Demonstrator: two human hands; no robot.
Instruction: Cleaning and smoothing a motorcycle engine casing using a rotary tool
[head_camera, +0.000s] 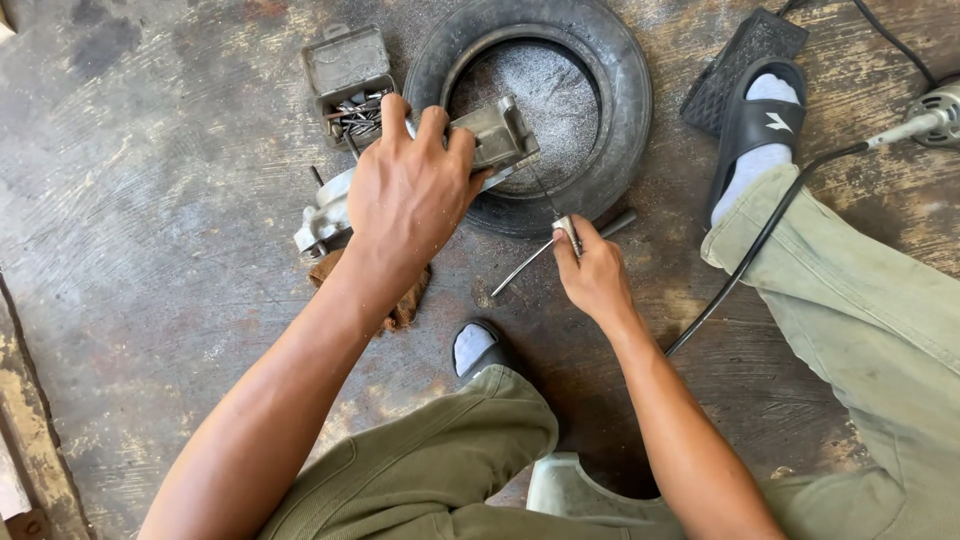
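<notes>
A: What's seen at upper centre?
B: A tyre (528, 110) laid flat, grey grit held in its middle. A metal casting (480, 145) is propped on its rim, gripped by the left hand (405, 195), fingers curled over it.
A: Upper left?
B: A small open tin (347, 85), packed w/ bits.
A: Right hand (592, 272)?
B: At centre, fingers pinched on a thin rod tool (560, 222).

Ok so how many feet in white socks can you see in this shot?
2. One sock foot sits in a black slide sandal at the upper right beside the tyre. The other is at the bottom centre between the arms, partly hidden by the trouser leg.
</notes>
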